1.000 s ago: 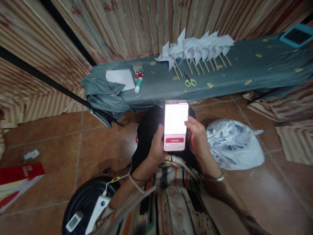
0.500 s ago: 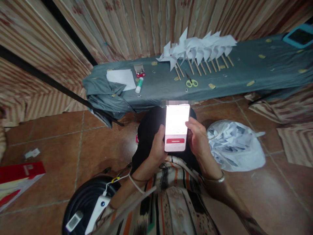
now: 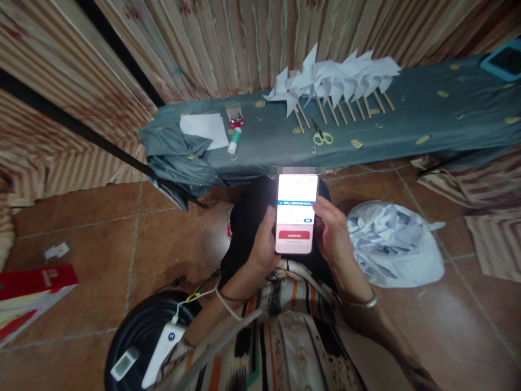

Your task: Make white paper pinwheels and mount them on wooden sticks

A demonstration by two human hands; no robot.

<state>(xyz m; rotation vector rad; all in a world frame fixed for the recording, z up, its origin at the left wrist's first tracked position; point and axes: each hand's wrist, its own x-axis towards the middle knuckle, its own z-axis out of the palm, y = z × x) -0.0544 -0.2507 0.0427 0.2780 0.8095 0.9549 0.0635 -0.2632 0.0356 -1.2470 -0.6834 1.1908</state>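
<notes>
Upright above my lap is a smartphone [image 3: 296, 187] with a lit screen showing a blue bar and a red button. My left hand [image 3: 264, 241] is closed around its left edge, thumb along the side. On the opposite edge, my right hand [image 3: 334, 231] grips the phone with its thumb at the screen's border; its other fingers are mostly hidden. Beyond the phone, white paper pinwheels [image 3: 331, 79] on wooden sticks lie in a row on a cloth-covered table [image 3: 268, 146]. Green-handled scissors [image 3: 322, 138] rest in front of them.
Left on the table are white paper sheets [image 3: 203, 130], a small red box [image 3: 235, 117] and a glue stick [image 3: 234, 141]. A plastic bag [image 3: 419, 260] of paper pieces sits on the floor at right. A black stool [image 3: 122, 331] holds a white corded device [image 3: 163, 353].
A blue bar and a small blue button have appeared on the phone's screen. The view has shifted slightly; both hands keep their hold on the phone.
</notes>
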